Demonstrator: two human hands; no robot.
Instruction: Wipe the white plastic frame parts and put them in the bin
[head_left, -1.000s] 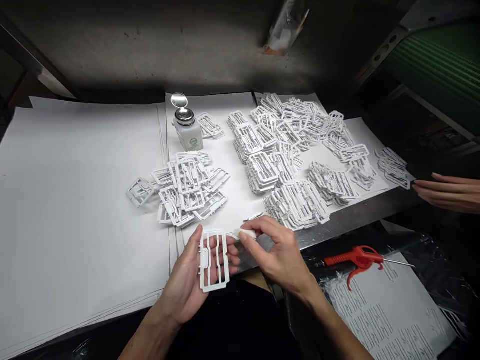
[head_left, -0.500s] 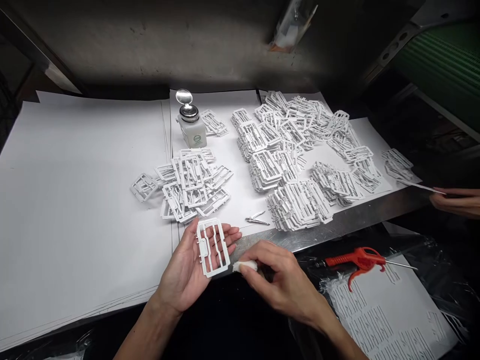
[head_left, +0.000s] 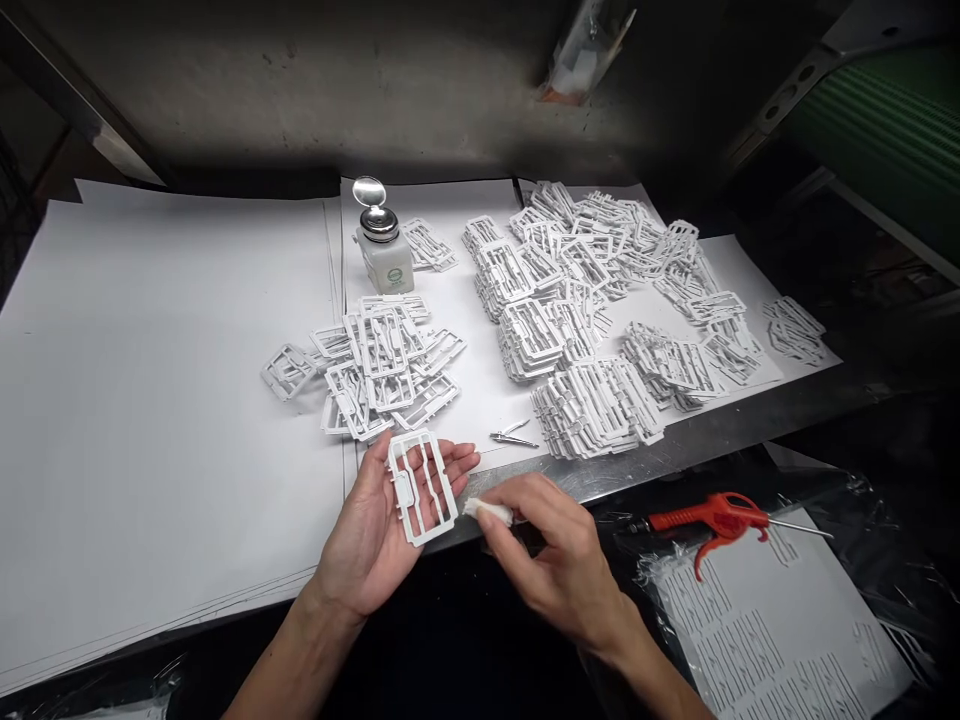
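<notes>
My left hand lies palm up and holds a white plastic lattice frame flat on its fingers. My right hand pinches a small wad of white cloth between thumb and fingers, just to the right of the frame and apart from it. Small metal side cutters lie on the white paper above my hands. Beyond them are heaps of similar white plastic frames, and a smaller heap lies just above my left hand.
White paper sheets cover the bench, ending at a steel edge. A pump dispenser bottle stands at the back with its lid open. A red air blow gun rests on a plastic-wrapped printed sheet at the lower right.
The other person's hand at the right edge has left view. My left hand has turned the frame slightly, and my right hand stays close beside it with the cloth.
</notes>
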